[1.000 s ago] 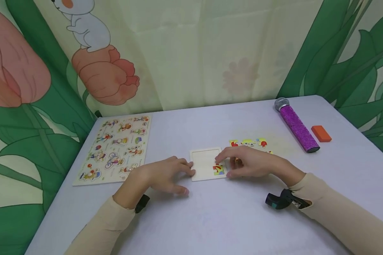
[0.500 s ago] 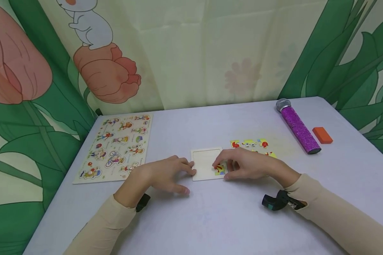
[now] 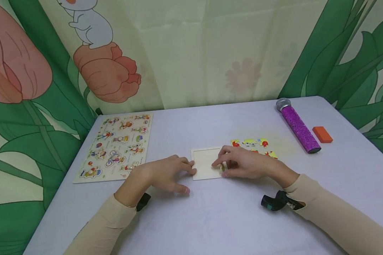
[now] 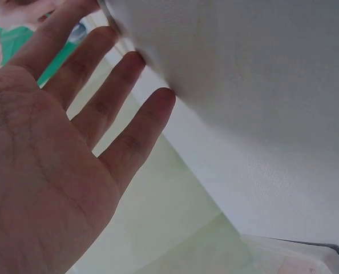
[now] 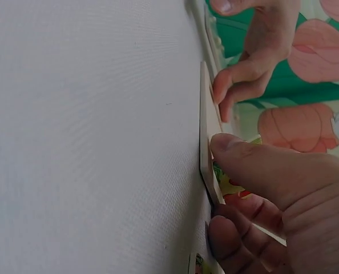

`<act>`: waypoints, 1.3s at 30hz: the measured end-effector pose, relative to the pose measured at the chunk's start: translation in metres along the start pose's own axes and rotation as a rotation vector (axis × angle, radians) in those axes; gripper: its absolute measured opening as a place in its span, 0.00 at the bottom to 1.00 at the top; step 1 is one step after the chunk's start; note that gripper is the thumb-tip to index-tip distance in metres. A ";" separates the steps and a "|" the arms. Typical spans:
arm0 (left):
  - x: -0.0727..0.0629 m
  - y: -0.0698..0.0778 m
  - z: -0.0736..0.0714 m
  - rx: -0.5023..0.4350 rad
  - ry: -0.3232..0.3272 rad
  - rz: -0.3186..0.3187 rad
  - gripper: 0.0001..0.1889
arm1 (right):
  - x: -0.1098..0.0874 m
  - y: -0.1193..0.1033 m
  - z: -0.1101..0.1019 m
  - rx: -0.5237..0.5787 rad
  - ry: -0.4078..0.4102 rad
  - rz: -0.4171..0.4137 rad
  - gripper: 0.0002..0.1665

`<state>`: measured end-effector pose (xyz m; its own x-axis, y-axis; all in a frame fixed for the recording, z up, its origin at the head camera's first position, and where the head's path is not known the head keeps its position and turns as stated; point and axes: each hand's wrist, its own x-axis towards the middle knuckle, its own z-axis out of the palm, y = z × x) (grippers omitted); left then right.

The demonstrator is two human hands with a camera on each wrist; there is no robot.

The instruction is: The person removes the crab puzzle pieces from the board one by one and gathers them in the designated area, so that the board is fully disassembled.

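Note:
A small pale wooden puzzle tray (image 3: 205, 163) with a raised rim lies mid-table. My left hand (image 3: 169, 174) touches its left edge with extended fingertips, the fingers spread in the left wrist view. Over the tray's right side, my right hand (image 3: 242, 162) pinches a yellow, red and green jigsaw piece (image 5: 231, 181) between thumb and fingers. The piece stands tilted on edge in the head view, mostly hidden by the fingers. Several more jigsaw pieces (image 3: 249, 143) lie just beyond the right hand, some of them covered by it.
A large board with cartoon animal pictures (image 3: 116, 145) lies at the left. At the right are a purple glittery microphone (image 3: 298, 127) and an orange block (image 3: 322, 134). A printed curtain (image 3: 191, 53) hangs behind the table's back edge.
The jigsaw piece that lay face up at the tray's lower right is now tipped up between the right fingers. The right hand has shifted slightly left; the left hand stays put.

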<state>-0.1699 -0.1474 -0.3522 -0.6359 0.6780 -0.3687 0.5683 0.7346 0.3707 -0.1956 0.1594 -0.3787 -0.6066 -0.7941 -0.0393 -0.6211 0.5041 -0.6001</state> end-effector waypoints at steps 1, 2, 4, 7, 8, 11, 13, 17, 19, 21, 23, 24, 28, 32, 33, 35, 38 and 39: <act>0.000 0.000 0.000 0.000 -0.001 -0.002 0.32 | 0.000 0.000 0.001 -0.001 0.005 -0.009 0.22; 0.000 0.000 0.000 0.000 -0.001 -0.006 0.32 | 0.001 0.000 0.001 0.001 0.011 -0.011 0.23; -0.001 0.000 0.000 -0.003 0.000 -0.012 0.33 | 0.002 0.001 0.002 0.016 0.026 -0.011 0.26; -0.002 0.000 0.000 -0.008 0.003 -0.009 0.33 | 0.002 0.000 0.002 0.041 0.051 0.001 0.25; -0.002 0.000 0.000 -0.004 0.003 -0.011 0.33 | 0.002 0.000 0.002 0.049 0.059 0.002 0.24; -0.003 0.000 -0.001 -0.005 0.001 -0.014 0.33 | -0.001 0.000 -0.001 0.051 0.079 -0.026 0.21; -0.004 0.000 -0.002 -0.005 0.001 -0.010 0.32 | -0.003 0.000 -0.002 0.052 0.092 -0.061 0.20; -0.003 -0.001 -0.002 -0.006 0.004 0.007 0.32 | -0.010 0.003 -0.007 0.061 0.113 -0.106 0.20; -0.002 -0.001 -0.002 -0.007 0.005 0.017 0.32 | -0.015 0.006 -0.009 0.068 0.119 -0.118 0.20; -0.001 0.000 -0.001 -0.008 0.003 0.008 0.32 | -0.019 0.008 -0.012 0.063 0.120 -0.115 0.20; -0.001 0.001 -0.001 -0.013 0.000 0.002 0.32 | -0.023 0.009 -0.016 0.050 0.122 -0.113 0.20; -0.001 0.002 -0.001 -0.015 -0.001 0.001 0.33 | -0.025 0.009 -0.017 0.044 0.125 -0.108 0.20; -0.002 0.003 0.000 -0.022 -0.003 -0.001 0.33 | -0.033 0.010 -0.023 0.034 0.137 -0.084 0.19; -0.003 0.002 0.000 -0.015 0.003 0.002 0.33 | -0.044 0.012 -0.028 0.028 0.173 -0.061 0.19; -0.003 0.002 0.000 -0.014 0.004 0.002 0.33 | -0.046 0.012 -0.029 0.022 0.184 -0.059 0.19; -0.003 0.001 0.000 -0.014 0.006 0.003 0.33 | -0.052 0.013 -0.031 0.016 0.203 -0.058 0.19; -0.002 0.001 0.001 -0.016 0.006 0.005 0.32 | -0.060 0.015 -0.033 0.006 0.224 -0.049 0.21; -0.002 0.001 0.001 -0.016 0.006 0.006 0.33 | -0.062 0.016 -0.033 0.001 0.229 -0.043 0.21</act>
<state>-0.1674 -0.1483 -0.3515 -0.6359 0.6822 -0.3609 0.5638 0.7300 0.3863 -0.1841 0.2282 -0.3589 -0.6763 -0.7172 0.1683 -0.6483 0.4710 -0.5982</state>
